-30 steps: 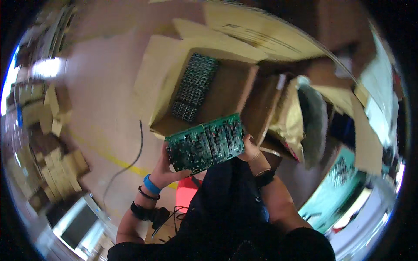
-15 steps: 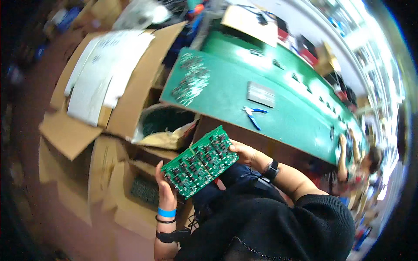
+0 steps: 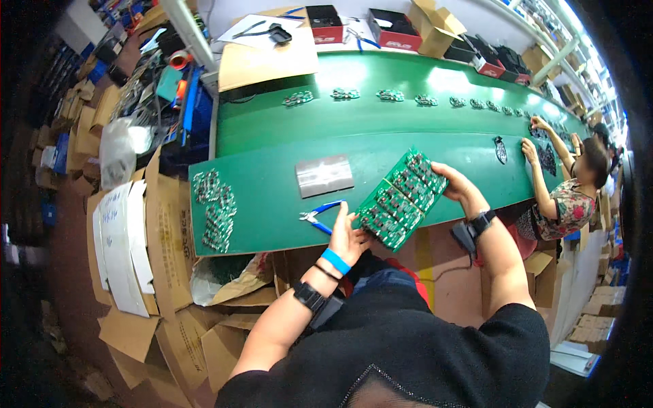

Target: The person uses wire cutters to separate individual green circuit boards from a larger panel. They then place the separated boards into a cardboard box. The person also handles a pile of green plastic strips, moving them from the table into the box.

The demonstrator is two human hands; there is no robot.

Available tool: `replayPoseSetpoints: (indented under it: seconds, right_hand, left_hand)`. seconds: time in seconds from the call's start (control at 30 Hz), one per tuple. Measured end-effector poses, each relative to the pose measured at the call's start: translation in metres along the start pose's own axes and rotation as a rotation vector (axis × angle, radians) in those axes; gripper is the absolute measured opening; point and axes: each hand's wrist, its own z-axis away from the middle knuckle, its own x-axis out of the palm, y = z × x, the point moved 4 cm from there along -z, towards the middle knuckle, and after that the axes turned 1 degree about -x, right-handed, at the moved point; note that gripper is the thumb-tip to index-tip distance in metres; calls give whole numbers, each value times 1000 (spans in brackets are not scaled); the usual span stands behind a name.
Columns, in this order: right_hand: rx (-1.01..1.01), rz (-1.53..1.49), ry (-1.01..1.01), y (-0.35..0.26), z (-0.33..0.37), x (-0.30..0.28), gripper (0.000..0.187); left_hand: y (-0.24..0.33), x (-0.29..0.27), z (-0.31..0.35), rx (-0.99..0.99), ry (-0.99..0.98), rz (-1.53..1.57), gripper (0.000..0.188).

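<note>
Between both hands I hold a stack of green circuit board panels (image 3: 403,201), tilted above the table's front edge, with a thin band around its middle. My left hand (image 3: 349,238) grips the stack's lower left end, thumb pointing up. At the upper right end, my right hand (image 3: 457,185) is closed on its edge. Just beyond my left hand lie blue-handled cutting pliers (image 3: 322,216) on the green tabletop (image 3: 265,183). Behind the pliers is a flat grey metal block (image 3: 324,176). Small loose circuit boards (image 3: 216,211) are spread at the table's left end.
Several small board groups (image 3: 345,94) line the raised rear surface. Red boxes (image 3: 394,30) stand behind them. Open cardboard boxes (image 3: 166,238) crowd the floor at left. On the right, a co-worker (image 3: 571,194) reaches over the table toward dark parts (image 3: 546,158).
My view has swung toward the table and the right. Both hands have carried the board stack from beside the cardboard boxes to the table's front edge, still gripping it.
</note>
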Motion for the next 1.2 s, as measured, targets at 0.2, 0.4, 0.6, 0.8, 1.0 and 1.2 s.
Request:
replayPoseSetpoints:
  seconds: [0.2, 0.4, 0.6, 0.8, 1.0, 1.2]
  right_hand:
    - [65, 315, -96, -63, -71, -80, 47]
    - [228, 569, -329, -75, -139, -100, 62]
    - [357, 599, -319, -80, -161, -118, 55]
    - [-164, 881, -108, -114, -122, -116, 56]
    - [-320, 816, 91, -146, 31, -98, 49]
    - [280, 510, -297, 3, 90, 35, 36]
  left_hand:
    - [-22, 50, -91, -183, -232, 53, 81]
    - [-48, 76, -138, -265, -185, 83, 78]
    - [-51, 91, -159, -394, -225, -102, 87]
    - [-39, 87, -161, -469, -274, -451, 94]
    - [-20, 97, -156, -382, -116, -606, 91]
    - [72, 48, -80, -30, -286, -728, 35]
